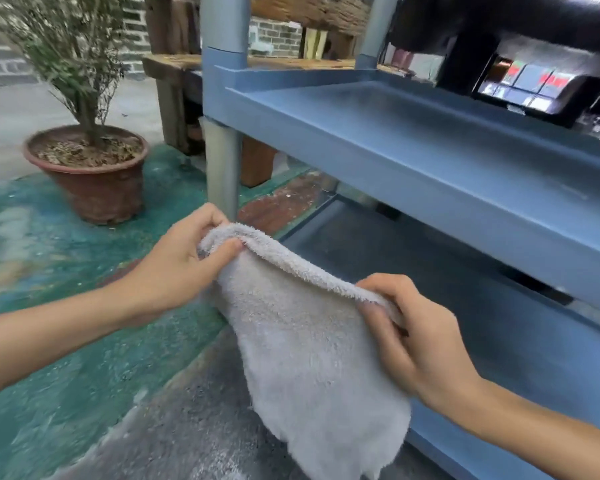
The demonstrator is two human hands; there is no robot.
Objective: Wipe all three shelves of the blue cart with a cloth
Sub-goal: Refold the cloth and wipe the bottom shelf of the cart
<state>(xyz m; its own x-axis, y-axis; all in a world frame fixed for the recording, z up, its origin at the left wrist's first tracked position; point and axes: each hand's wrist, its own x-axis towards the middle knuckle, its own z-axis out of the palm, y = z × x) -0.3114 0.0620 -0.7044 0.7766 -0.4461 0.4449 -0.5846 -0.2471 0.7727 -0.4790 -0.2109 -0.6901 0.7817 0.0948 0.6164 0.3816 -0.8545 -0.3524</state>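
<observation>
Pinching the top edge of the grey cloth (312, 341) at both corners, left hand (174, 268) and right hand (409, 327) clenched on the terry, spread and hanging in front of the blue cart (430, 161), beside its bottom shelf (499, 323). Best folded into a flat pad first, then pressed down and drawn in overlapping passes, corners and raised rim included. Potted plant (87, 168) well off to the left.
</observation>
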